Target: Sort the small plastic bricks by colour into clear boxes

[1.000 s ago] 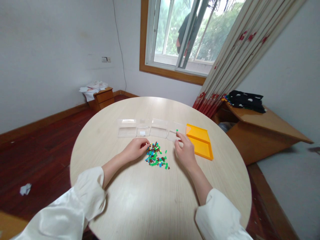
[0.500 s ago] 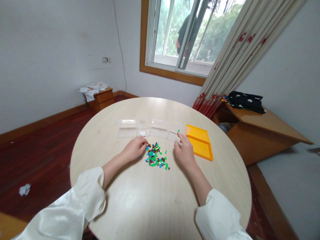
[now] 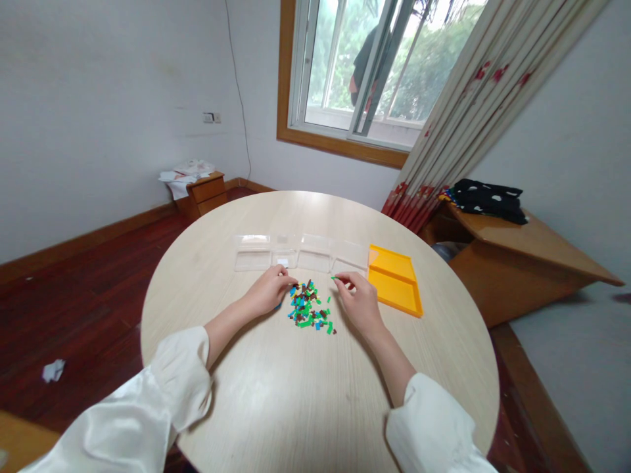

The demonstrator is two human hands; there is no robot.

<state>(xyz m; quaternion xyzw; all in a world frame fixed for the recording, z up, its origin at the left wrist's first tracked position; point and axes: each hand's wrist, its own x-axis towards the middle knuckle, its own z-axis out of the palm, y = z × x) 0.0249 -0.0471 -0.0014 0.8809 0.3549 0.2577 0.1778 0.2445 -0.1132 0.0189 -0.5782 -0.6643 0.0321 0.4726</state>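
round table (image 3: 296, 401), curtained window (image 3: 335, 66), right hand (image 3: 362, 305) pinching green piece (image 3: 334, 278), left hand (image 3: 266, 290), hold unclear

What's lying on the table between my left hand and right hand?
The head view shows a loose pile of small pieces, green, blue, brown and yellow among them, between your left hand and right hand, which pinches a green piece.
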